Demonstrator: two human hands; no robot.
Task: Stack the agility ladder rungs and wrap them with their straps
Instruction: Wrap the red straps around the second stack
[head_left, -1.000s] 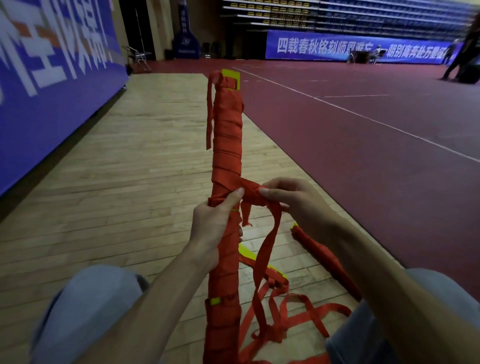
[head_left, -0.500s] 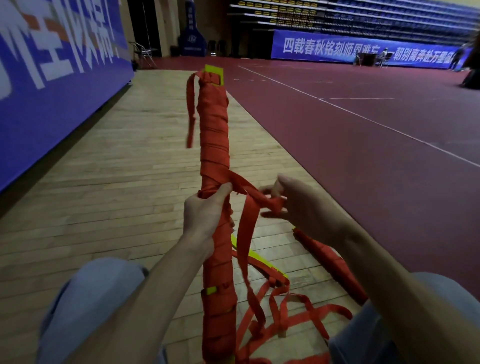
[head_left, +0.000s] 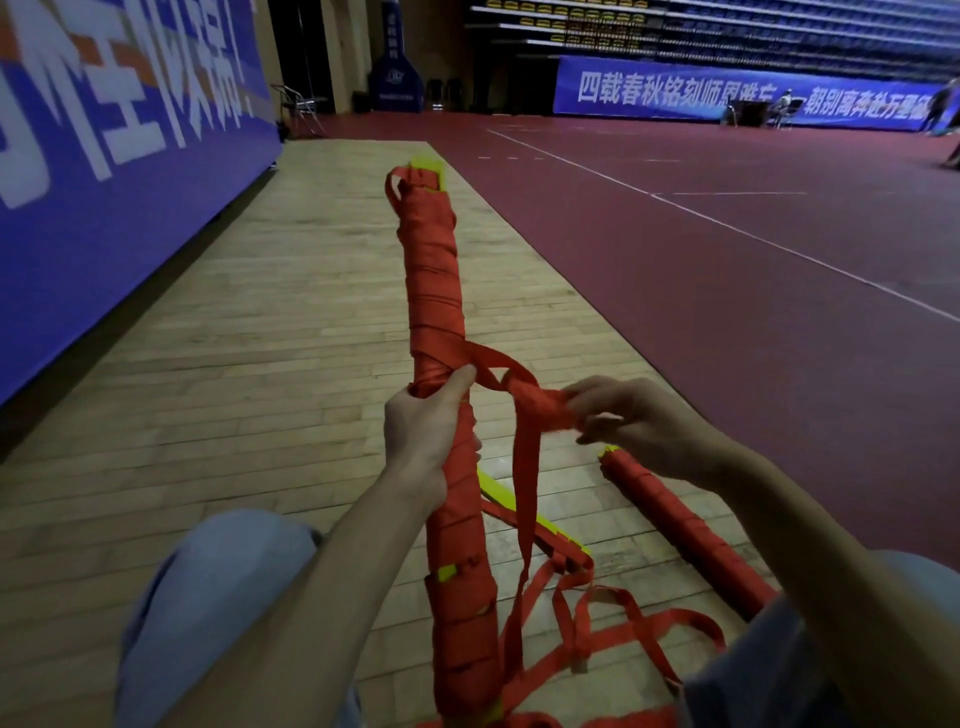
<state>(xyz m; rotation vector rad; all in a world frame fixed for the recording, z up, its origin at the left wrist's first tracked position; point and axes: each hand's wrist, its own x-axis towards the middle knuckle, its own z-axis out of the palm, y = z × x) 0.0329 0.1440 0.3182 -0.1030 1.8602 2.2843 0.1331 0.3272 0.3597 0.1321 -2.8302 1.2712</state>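
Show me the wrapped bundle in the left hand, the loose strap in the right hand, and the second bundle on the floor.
wrapped bundle (head_left: 434, 291): head view, upper wrapped section.
loose strap (head_left: 527, 467): head view, the hanging length.
second bundle (head_left: 683, 530): head view, middle of its length.

You can read 四载春秋铭刻师恩 in white on the blue far banner (head_left: 675, 91). Left of that banner, the side banner (head_left: 104, 171) shows huge white characters, cropped and unreadable.

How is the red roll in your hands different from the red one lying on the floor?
The held roll stands nearly upright, gripped by the left hand; the floor roll lies flat. The held roll has a loose strap hanging off it, pinched by the right hand; the floor roll shows none. Both are red-wrapped with yellow ends.
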